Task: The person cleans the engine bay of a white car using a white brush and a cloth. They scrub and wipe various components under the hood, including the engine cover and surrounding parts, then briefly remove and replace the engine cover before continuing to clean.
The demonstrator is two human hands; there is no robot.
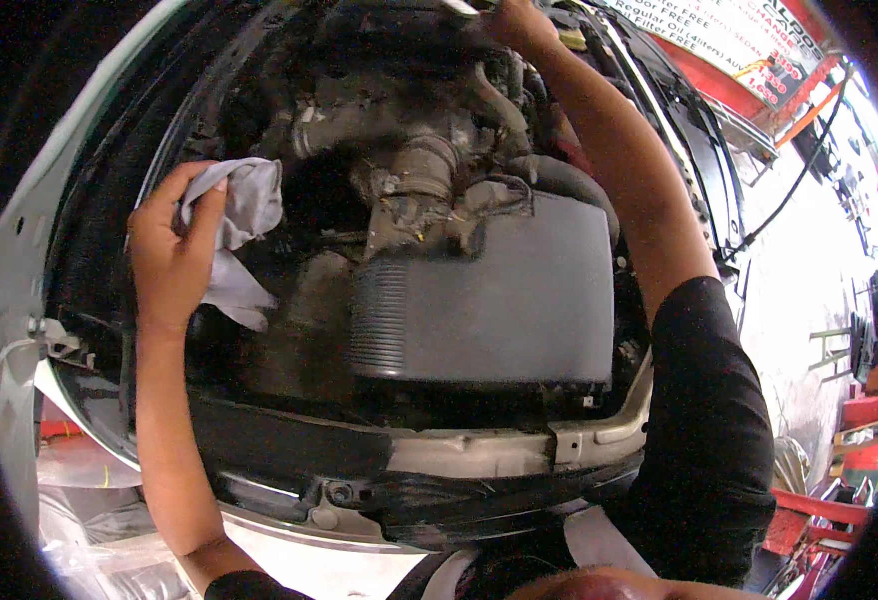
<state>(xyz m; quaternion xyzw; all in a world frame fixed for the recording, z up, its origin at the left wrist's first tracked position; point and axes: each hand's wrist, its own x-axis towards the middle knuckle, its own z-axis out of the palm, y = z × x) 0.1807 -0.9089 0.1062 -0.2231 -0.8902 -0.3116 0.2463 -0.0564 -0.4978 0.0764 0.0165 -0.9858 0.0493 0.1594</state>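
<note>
Front edge: a beige radiator crossmember [469,455] is running across the lower middle of the frame.
Left hand [174,240]: hanging at centre left, thumb and fingers clamping a crumpled grey rag [249,205], which is drooping over the engine bay.
Engine: a grey air-box cover [509,300] is filling the centre, apparently seated; a ribbed intake hose [427,165] is lying beyond it.
Right hand [519,25]: sitting at top centre, near a white object [456,5]; fingers are blurring, grip cannot be told.
Progress: dust is coating the hose; cover and hose are looking fitted; no plainly finished part is showing, so what is left cannot be judged.
Room: a price board [724,45] is hanging upper right; red metal stands [819,508] are crowding lower right.
</note>
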